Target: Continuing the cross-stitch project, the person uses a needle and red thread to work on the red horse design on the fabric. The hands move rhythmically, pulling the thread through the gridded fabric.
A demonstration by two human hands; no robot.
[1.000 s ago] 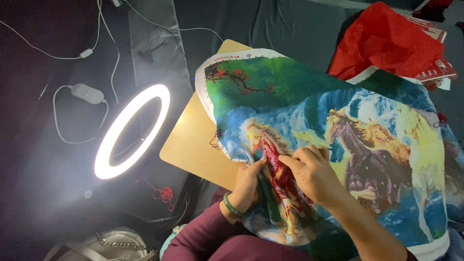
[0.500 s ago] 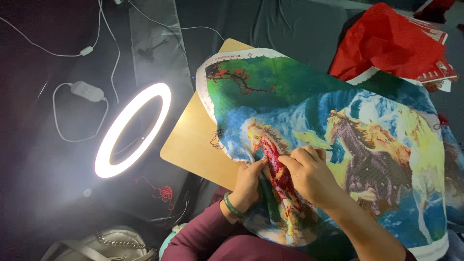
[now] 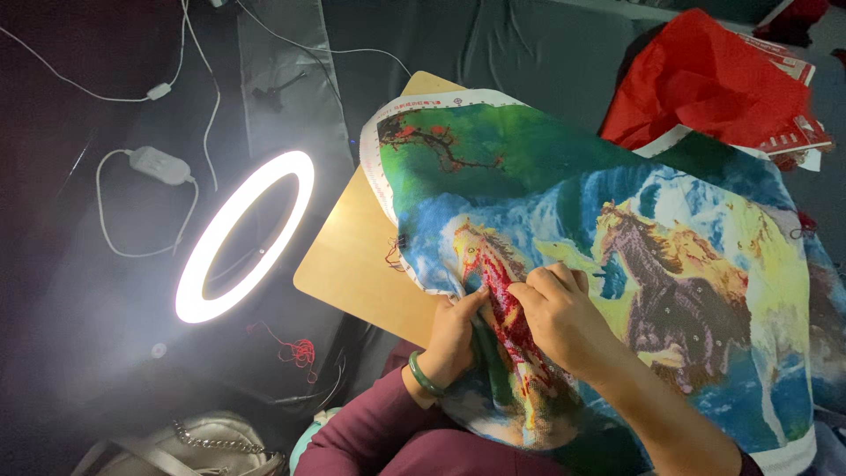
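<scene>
- Closest to the camera: a maroon sleeve (image 3: 379, 432) leads up to the left hand (image 3: 454, 339), which wears a green bangle (image 3: 425, 377) at the wrist. That hand is closed on a fold of the cross-stitch canvas (image 3: 617, 256), pinching the cloth from its lower left edge.
- The right hand (image 3: 564, 322) sits on top of the canvas just beside the left one, fingers curled together at the red stitched patch (image 3: 511, 322). It looks like it's pinching something fine, but any needle or thread is too small to make out, so I can't tell what it's gripping.
- Compared with a second ago, barely anything differs: the right hand sits a touch higher along the red patch, the left hand's grip is the same, and the canvas hasn't shifted. So the stitching is just creeping along that same spot.
- The canvas, with horses on blue and green, is draped over a light wooden board (image 3: 361, 264) serving as the work surface.
- Left of that, a lit ring light (image 3: 242, 234), a scrap of red thread (image 3: 298, 348) and a grey bag with a chain (image 3: 194, 449).
- Furthest away: white cables with an inline switch (image 3: 159, 165) and a red bag (image 3: 705, 88) at the top right.
</scene>
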